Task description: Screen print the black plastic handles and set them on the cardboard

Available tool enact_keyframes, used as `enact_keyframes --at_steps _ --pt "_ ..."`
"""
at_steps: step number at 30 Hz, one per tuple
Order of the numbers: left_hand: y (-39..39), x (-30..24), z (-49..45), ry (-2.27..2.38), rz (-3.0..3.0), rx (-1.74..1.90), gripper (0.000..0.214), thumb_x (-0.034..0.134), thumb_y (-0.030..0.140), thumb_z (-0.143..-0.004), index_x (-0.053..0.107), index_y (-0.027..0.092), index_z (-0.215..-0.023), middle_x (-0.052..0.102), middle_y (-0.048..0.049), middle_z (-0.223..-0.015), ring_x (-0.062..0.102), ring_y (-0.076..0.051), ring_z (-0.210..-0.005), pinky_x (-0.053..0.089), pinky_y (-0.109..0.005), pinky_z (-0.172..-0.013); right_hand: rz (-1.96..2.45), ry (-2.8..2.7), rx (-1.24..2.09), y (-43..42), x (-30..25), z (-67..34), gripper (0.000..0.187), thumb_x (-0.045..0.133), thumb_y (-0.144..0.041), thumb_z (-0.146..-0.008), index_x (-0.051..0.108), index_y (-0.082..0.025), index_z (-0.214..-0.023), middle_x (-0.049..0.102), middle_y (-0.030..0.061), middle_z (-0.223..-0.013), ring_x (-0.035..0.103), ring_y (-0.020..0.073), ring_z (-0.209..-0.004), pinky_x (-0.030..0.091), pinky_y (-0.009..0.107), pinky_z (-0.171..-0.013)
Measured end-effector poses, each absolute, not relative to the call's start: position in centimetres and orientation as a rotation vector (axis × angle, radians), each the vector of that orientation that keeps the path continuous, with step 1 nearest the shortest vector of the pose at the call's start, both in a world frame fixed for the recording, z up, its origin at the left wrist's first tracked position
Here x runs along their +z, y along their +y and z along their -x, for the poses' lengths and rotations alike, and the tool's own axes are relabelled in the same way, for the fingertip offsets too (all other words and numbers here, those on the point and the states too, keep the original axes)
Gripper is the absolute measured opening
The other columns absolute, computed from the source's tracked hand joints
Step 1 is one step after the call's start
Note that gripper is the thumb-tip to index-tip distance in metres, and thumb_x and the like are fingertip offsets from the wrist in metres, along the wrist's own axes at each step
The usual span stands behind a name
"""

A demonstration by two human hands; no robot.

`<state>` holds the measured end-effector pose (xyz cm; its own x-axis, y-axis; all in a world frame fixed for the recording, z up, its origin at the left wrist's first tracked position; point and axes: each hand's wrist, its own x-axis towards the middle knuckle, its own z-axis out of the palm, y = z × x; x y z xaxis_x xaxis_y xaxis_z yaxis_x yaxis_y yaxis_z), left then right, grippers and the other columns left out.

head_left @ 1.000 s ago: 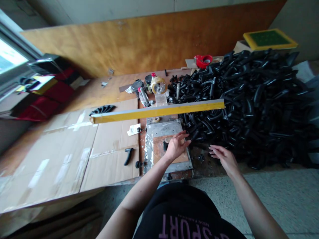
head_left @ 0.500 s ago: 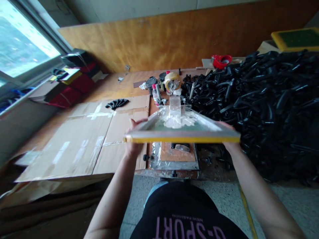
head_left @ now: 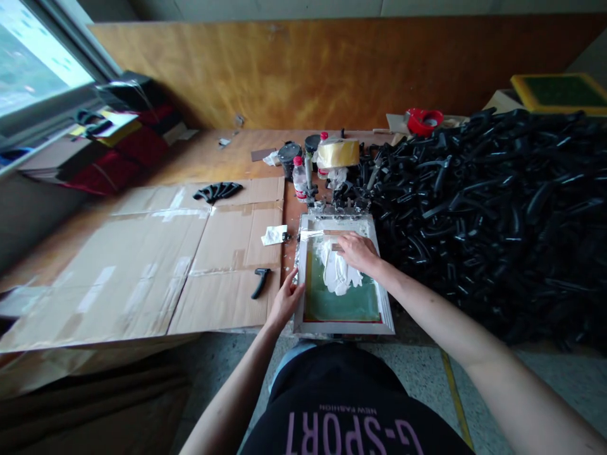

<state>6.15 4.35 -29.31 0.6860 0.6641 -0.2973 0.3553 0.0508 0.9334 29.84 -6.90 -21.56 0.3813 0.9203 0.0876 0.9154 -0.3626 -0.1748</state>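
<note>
A screen printing frame (head_left: 385, 321) with a green mesh lies flat at the table's front edge. White ink (head_left: 339, 278) is smeared over the mesh's upper middle. My right hand (head_left: 355, 251) is closed on a squeegee (head_left: 334, 234) with a wooden handle, at the far end of the mesh above the ink. At the frame's left edge, my left hand (head_left: 287, 298) grips the rim, thumb toward the top face. Left of that hand, a single black lever-shaped part (head_left: 260, 282) lies on the cardboard (head_left: 227, 246). The frame covers whatever is beneath it.
A large heap of black parts (head_left: 474, 208) fills the right side. Behind the frame stand clamps, a bottle (head_left: 299, 177), dark jars (head_left: 288, 158) and a tape roll (head_left: 339, 153). Several black parts (head_left: 218, 191) lie in a row on the cardboard. A white scrap (head_left: 274, 236) sits nearby.
The frame has come down from a raised tilt to lie flat. My right hand has left its right side and taken hold of the squeegee. My left hand stays at its left edge, lower now.
</note>
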Motion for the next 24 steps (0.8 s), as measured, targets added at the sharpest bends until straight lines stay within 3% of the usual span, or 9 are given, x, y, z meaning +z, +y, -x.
enact_keyframes --at_steps 10,16,21,24 --pt "4.6 -29.9 -5.8 0.859 -1.55 0.23 0.071 0.062 0.05 -0.081 0.044 0.02 -0.143 0.056 0.0028 -0.068 0.047 -0.01 -0.054 0.035 -0.02 -0.05 2.13 -2.195 0.038 -13.5 -21.8 -25.4 0.021 0.042 -0.005 -0.087 0.06 -0.015 -0.086 0.063 0.0084 -0.087 0.053 0.0208 -0.087 0.038 0.031 -0.069" --pt "4.5 -29.5 -5.9 0.895 -1.541 0.24 0.071 0.064 0.051 -0.078 0.047 0.021 -0.141 0.059 0.0021 -0.07 0.052 -0.012 -0.057 0.04 -0.022 -0.053 2.072 -2.236 0.212 -13.1 -19.7 -26.0 0.011 0.053 -0.007 -0.08 0.06 -0.017 -0.081 0.063 0.0055 -0.081 0.053 0.0189 -0.081 0.035 0.029 -0.064" --pt "4.5 -28.7 -5.9 0.874 -1.511 0.241 0.073 0.066 0.05 -0.077 0.047 0.02 -0.141 0.06 0.0021 -0.069 0.054 -0.013 -0.057 0.043 -0.023 -0.054 2.188 -2.072 -0.081 -12.2 -21.5 -25.0 0.02 0.045 -0.006 -0.088 0.063 -0.014 -0.089 0.064 0.0094 -0.088 0.053 0.021 -0.087 0.036 0.03 -0.066" --pt "4.3 -28.3 -5.9 0.869 -1.486 0.234 0.074 0.066 0.05 -0.076 0.047 0.019 -0.141 0.06 0.0024 -0.068 0.053 -0.012 -0.056 0.042 -0.022 -0.053 2.101 -2.181 -0.08 -13.3 -22.3 -24.3 0.019 0.045 -0.007 -0.089 0.063 -0.014 -0.088 0.064 0.0091 -0.089 0.054 0.0207 -0.085 0.037 0.03 -0.065"
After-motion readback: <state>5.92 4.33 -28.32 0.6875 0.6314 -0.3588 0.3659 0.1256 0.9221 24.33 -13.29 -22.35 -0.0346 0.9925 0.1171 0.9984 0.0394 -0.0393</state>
